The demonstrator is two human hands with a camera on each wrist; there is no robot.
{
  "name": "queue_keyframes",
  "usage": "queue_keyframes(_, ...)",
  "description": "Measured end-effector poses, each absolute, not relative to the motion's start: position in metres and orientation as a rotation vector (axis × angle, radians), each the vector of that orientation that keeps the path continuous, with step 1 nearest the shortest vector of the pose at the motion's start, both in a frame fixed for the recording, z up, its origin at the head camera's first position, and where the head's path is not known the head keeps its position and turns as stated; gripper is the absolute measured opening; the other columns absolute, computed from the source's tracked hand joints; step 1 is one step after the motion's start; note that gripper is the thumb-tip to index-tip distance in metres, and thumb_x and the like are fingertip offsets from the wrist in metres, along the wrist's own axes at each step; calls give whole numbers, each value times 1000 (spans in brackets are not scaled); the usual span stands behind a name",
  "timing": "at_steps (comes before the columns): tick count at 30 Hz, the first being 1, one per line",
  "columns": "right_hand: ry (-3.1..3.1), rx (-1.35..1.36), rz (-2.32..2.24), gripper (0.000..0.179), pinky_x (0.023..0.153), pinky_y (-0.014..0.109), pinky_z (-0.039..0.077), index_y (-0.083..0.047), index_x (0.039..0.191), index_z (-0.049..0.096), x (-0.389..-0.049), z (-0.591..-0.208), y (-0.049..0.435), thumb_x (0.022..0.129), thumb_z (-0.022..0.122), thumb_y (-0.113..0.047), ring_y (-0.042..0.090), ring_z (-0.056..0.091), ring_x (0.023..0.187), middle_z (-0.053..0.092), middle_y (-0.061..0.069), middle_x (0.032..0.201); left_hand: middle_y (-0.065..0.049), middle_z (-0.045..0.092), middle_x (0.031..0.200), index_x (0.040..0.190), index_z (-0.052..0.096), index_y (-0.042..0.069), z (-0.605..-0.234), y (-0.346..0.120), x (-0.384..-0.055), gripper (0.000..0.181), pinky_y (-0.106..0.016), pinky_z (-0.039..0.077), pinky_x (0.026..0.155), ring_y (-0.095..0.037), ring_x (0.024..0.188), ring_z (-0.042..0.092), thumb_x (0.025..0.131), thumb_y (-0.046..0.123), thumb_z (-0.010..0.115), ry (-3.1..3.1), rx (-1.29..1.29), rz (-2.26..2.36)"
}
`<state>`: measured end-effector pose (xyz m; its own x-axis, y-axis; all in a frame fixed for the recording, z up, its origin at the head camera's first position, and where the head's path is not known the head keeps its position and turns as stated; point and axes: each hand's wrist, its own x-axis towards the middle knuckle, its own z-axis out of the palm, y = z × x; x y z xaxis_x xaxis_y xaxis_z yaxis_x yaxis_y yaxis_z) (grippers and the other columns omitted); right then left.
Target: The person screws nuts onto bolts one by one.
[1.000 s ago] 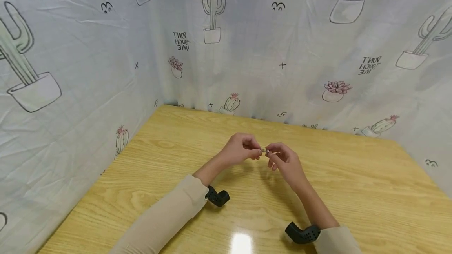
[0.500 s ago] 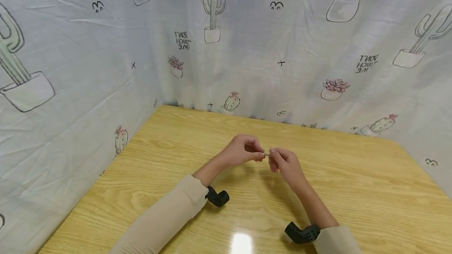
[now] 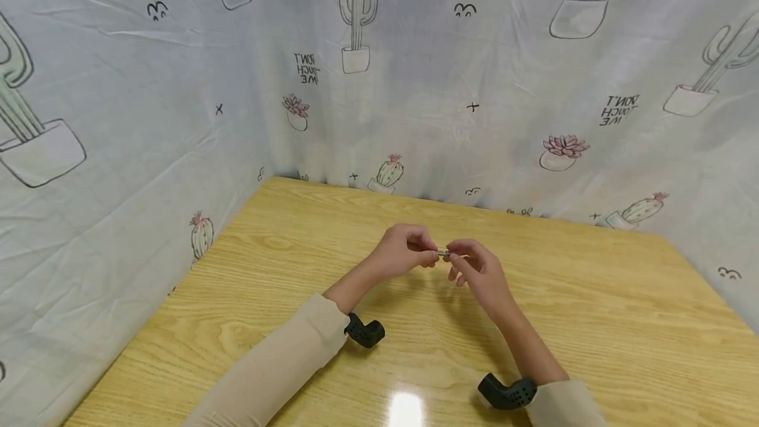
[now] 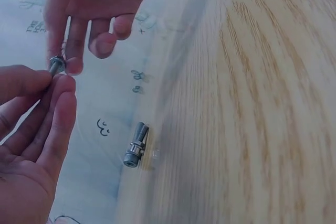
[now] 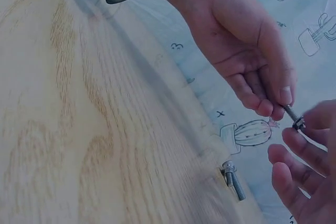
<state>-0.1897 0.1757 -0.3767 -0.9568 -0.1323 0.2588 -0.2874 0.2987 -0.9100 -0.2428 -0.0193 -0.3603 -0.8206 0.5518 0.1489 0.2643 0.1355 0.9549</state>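
Observation:
A small metal bolt (image 3: 442, 253) is held up between the two hands above the table. My left hand (image 3: 403, 252) pinches one end of it between thumb and fingers. At the other end, the thumb and index finger of my right hand (image 3: 480, 275) pinch a wider dark ring-like part (image 5: 298, 124); whether it is a nut or the bolt's head I cannot tell. The threaded shank shows between the fingertips. My right hand's other fingers hang loosely apart. More bolt hardware (image 4: 135, 148) lies on the table past the hands in both wrist views.
The wooden table (image 3: 284, 242) has a light wood grain. A cactus-print cloth (image 3: 415, 84) hangs along its back and left sides. Black wrist mounts (image 3: 506, 391) stick out from both sleeves.
Half a second ago both hands were slightly lower and to the right, with the right fingers closer together. They have since risen a little, and the right fingers have spread and shifted their grip.

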Motion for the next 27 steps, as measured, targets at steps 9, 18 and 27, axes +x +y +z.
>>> queue_keyframes(9,-2461,398,1634,21,58,31,54,0,110,62,-192,-378,174,98,59,-16,17,61,66,62,24,93,-22,71,92,92,68,-1,-361,-21,-247,5,-54,55,85,-43,91,67,90,2,66,2141,812,1763)
queue_keyframes(18,-2453,373,1715,44,53,33,45,9,77,56,-194,-381,172,103,47,-25,27,48,54,49,6,59,-14,72,90,91,68,3,-361,-23,-250,5,-28,58,78,-25,83,71,89,8,69,2091,991,1665)
queue_keyframes(27,-2429,245,1730,43,55,30,52,9,92,61,-198,-379,170,104,45,-29,19,59,57,60,10,73,-14,72,88,89,67,4,-362,-23,-254,5,-28,58,76,-20,79,70,89,8,69,2101,984,1664)
